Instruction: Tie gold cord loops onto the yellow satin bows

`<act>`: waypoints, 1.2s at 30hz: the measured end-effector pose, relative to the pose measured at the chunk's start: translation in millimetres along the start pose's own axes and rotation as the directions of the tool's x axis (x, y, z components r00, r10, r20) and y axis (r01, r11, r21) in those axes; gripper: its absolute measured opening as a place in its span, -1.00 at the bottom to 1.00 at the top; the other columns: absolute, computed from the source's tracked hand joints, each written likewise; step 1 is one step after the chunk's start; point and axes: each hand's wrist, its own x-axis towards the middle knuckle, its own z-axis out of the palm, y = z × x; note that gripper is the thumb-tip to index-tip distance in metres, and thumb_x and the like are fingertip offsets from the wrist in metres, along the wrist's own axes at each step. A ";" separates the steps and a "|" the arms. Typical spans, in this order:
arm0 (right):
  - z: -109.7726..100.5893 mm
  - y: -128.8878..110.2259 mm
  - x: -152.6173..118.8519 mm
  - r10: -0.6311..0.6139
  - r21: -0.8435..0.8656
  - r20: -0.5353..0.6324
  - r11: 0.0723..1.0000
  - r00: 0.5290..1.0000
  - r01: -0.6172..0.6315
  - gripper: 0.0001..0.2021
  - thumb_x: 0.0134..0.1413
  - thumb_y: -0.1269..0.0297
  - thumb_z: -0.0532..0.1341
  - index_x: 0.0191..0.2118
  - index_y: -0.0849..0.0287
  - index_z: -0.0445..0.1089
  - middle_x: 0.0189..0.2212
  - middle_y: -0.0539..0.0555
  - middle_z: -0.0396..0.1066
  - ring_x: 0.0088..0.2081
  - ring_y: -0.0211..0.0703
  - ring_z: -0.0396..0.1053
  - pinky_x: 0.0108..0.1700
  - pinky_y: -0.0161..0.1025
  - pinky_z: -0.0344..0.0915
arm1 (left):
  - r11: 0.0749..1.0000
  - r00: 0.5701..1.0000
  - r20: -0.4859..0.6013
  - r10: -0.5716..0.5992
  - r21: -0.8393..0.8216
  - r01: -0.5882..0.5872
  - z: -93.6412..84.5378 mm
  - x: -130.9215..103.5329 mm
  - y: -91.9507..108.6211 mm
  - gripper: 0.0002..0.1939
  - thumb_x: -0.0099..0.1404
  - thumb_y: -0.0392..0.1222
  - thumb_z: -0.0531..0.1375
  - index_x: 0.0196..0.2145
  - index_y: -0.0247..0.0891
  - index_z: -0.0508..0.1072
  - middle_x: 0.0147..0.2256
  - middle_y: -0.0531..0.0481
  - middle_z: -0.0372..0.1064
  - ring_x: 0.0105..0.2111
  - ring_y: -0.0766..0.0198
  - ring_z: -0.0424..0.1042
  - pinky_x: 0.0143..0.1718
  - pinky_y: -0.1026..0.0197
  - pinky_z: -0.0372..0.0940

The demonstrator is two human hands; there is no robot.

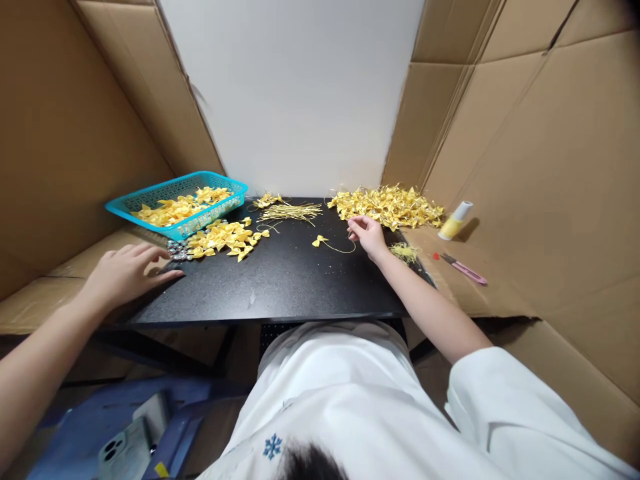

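Near the middle of the dark surface (280, 287) lies a single yellow bow (320, 241), its thin cord (341, 251) curving rightward and up to the right hand (369, 237). The bow sits apart from the others, which likely keeps its cord from snagging. Just behind it, a bunch of loose cords (291, 212) lies roughly side by side, probably so that one can be picked out without tangling. To the left, a pile of bows (225, 239) spreads beside some shiny beads (177, 250), both within easy reach of the left hand (125, 270); the blue basket (173, 232) behind them holds more bows, its walls stopping them from scattering. At the back right, a large heap of bows (387, 205) has cord ends sticking out. A tangle of yellow thread (404, 252) and a pink-handled cutter (465, 269) lie off to the right, seemingly out of the way.

The right forearm slants inward over the surface, the thumb and fingertips pinched narrow, apparently on the end of the cord. The left hand is palm down, fingers stretched toward the beads and thumb spread wide; it seems to hold nothing, though whether the fingertips touch the beads I cannot tell.
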 end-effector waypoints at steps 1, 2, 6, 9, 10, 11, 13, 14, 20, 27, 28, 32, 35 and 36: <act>0.3 -0.4 -0.2 0.006 0.001 0.006 1.000 1.000 -0.006 -0.63 -0.19 -0.01 0.41 -0.37 0.18 0.42 -0.57 -0.08 0.41 -0.62 -0.41 0.30 -0.53 -0.40 0.33 | 1.000 1.000 0.024 -0.002 -0.006 0.002 -1.3 -2.9 -0.2 -0.52 0.15 0.37 -0.02 -0.37 -0.06 0.40 -0.32 0.09 0.44 -0.23 0.16 0.34 -0.24 0.23 0.01; 0.8 -0.7 -0.5 0.011 0.006 0.011 1.000 1.000 -0.011 -0.63 -0.20 -0.01 0.41 -0.38 0.18 0.42 -0.57 -0.08 0.41 -0.62 -0.41 0.30 -0.53 -0.40 0.33 | 1.000 0.999 0.043 0.001 -0.024 0.000 -1.6 -5.5 -1.5 -0.52 0.15 0.37 -0.02 -0.41 -0.06 0.40 -0.37 0.12 0.43 -0.26 0.17 0.34 -0.25 0.24 -0.01; 2.3 -1.2 -1.4 0.015 0.033 0.013 0.999 1.000 -0.015 -0.62 -0.26 0.00 0.43 -0.39 0.18 0.42 -0.57 -0.08 0.41 -0.62 -0.41 0.29 -0.52 -0.39 0.33 | 0.993 0.999 0.030 0.033 -0.118 -0.029 3.0 -11.4 -11.3 -0.53 0.19 0.33 -0.02 -0.45 -0.06 0.42 -0.40 0.15 0.42 -0.29 0.24 0.31 -0.24 0.25 -0.05; 3.4 0.1 -1.7 0.013 0.018 0.030 1.000 0.999 -0.014 -0.58 -0.29 -0.05 0.43 -0.39 0.18 0.42 -0.57 -0.07 0.41 -0.62 -0.40 0.30 -0.52 -0.38 0.34 | 0.989 0.999 -0.005 0.036 -0.140 -0.037 1.9 -8.3 -6.5 -0.53 0.19 0.33 -0.01 -0.46 -0.08 0.43 -0.41 0.17 0.43 -0.30 0.26 0.31 -0.22 0.24 -0.03; 4.1 0.6 -1.9 0.012 0.008 0.041 1.000 0.999 -0.012 -0.57 -0.29 -0.06 0.42 -0.38 0.18 0.42 -0.57 -0.07 0.40 -0.61 -0.39 0.31 -0.52 -0.37 0.34 | 0.985 0.999 -0.016 0.029 -0.168 -0.031 -0.6 -4.3 1.9 -0.53 0.19 0.33 0.00 -0.46 -0.07 0.43 -0.40 0.18 0.45 -0.29 0.26 0.32 -0.21 0.23 -0.01; 5.0 1.1 -2.3 0.011 -0.003 0.055 1.000 0.998 -0.011 -0.56 -0.28 -0.08 0.41 -0.38 0.18 0.42 -0.57 -0.06 0.40 -0.61 -0.39 0.31 -0.52 -0.36 0.35 | 0.976 0.999 -0.041 0.019 -0.215 -0.027 -4.0 1.6 14.7 -0.54 0.19 0.32 0.02 -0.46 -0.08 0.44 -0.39 0.18 0.46 -0.27 0.25 0.33 -0.19 0.21 0.03; 7.2 1.9 -3.6 0.009 -0.014 0.087 1.000 0.996 -0.008 -0.55 -0.28 -0.10 0.41 -0.37 0.18 0.43 -0.56 -0.05 0.40 -0.61 -0.37 0.32 -0.52 -0.35 0.36 | 0.912 0.998 -0.062 0.011 -0.409 -0.036 -11.0 19.8 54.2 -0.57 0.19 0.29 0.07 -0.43 -0.10 0.46 -0.39 0.15 0.47 -0.30 0.26 0.35 -0.17 0.20 0.14; 8.4 2.1 -4.5 0.010 -0.015 0.103 1.000 0.995 -0.008 -0.55 -0.29 -0.10 0.41 -0.37 0.18 0.43 -0.56 -0.05 0.41 -0.60 -0.37 0.32 -0.51 -0.34 0.37 | 0.851 0.998 -0.069 -0.001 -0.524 -0.035 -13.4 32.0 80.0 -0.59 0.20 0.26 0.09 -0.40 -0.11 0.48 -0.36 0.12 0.49 -0.29 0.25 0.37 -0.16 0.20 0.18; 12.2 4.1 -11.6 0.038 -0.001 0.145 0.999 0.989 -0.038 -0.54 -0.35 -0.09 0.43 -0.40 0.18 0.43 -0.58 -0.05 0.40 -0.61 -0.36 0.30 -0.49 -0.32 0.39 | 0.202 0.989 0.113 0.096 -0.975 0.092 8.1 118.0 248.3 -0.50 0.04 0.28 0.29 -0.39 -0.29 0.53 -0.38 -0.10 0.54 -0.38 0.24 0.43 -0.25 0.20 0.30; 17.9 12.2 -14.3 0.057 0.005 0.194 0.998 0.979 -0.059 -0.61 -0.32 -0.02 0.41 -0.44 0.18 0.41 -0.61 -0.07 0.38 -0.60 -0.37 0.27 -0.52 -0.34 0.35 | -0.266 0.939 0.341 0.041 -0.902 0.339 49.4 137.2 305.3 -0.54 -0.14 0.07 0.46 -0.48 -0.35 0.46 -0.52 0.01 0.42 -0.54 0.44 0.32 -0.43 0.33 0.21; 18.8 12.8 -14.4 0.059 0.004 0.204 0.998 0.977 -0.061 -0.62 -0.33 -0.01 0.42 -0.45 0.18 0.41 -0.62 -0.07 0.38 -0.60 -0.37 0.27 -0.52 -0.34 0.34 | -0.283 0.940 0.337 0.053 -0.898 0.337 51.6 134.7 304.3 -0.55 -0.16 0.05 0.47 -0.47 -0.35 0.46 -0.53 0.04 0.40 -0.54 0.45 0.32 -0.43 0.33 0.21; 19.3 13.0 -14.8 0.055 0.007 0.226 0.998 0.973 -0.058 -0.64 -0.35 0.03 0.42 -0.47 0.19 0.42 -0.62 -0.08 0.38 -0.62 -0.39 0.25 -0.53 -0.35 0.33 | -0.318 0.959 0.275 0.071 -0.905 0.283 54.1 129.5 301.5 -0.52 -0.18 0.02 0.48 -0.36 -0.33 0.52 -0.53 0.09 0.38 -0.55 0.47 0.28 -0.45 0.34 0.19; 17.5 11.5 -15.4 0.050 -0.009 0.239 0.999 0.970 -0.050 -0.66 -0.33 0.04 0.41 -0.47 0.20 0.43 -0.63 -0.08 0.38 -0.62 -0.39 0.25 -0.51 -0.33 0.35 | -0.315 0.964 0.257 0.071 -0.911 0.266 53.6 129.8 302.4 -0.46 -0.19 0.05 0.48 -0.29 -0.32 0.56 -0.51 0.09 0.40 -0.56 0.48 0.26 -0.46 0.34 0.18; 16.9 11.0 -15.6 0.049 -0.017 0.245 0.999 0.968 -0.046 -0.66 -0.33 0.05 0.41 -0.47 0.20 0.43 -0.63 -0.08 0.38 -0.62 -0.39 0.25 -0.50 -0.32 0.36 | -0.310 0.964 0.259 0.067 -0.912 0.267 53.5 129.9 302.6 -0.46 -0.19 0.06 0.48 -0.29 -0.33 0.57 -0.51 0.08 0.41 -0.56 0.48 0.25 -0.46 0.34 0.18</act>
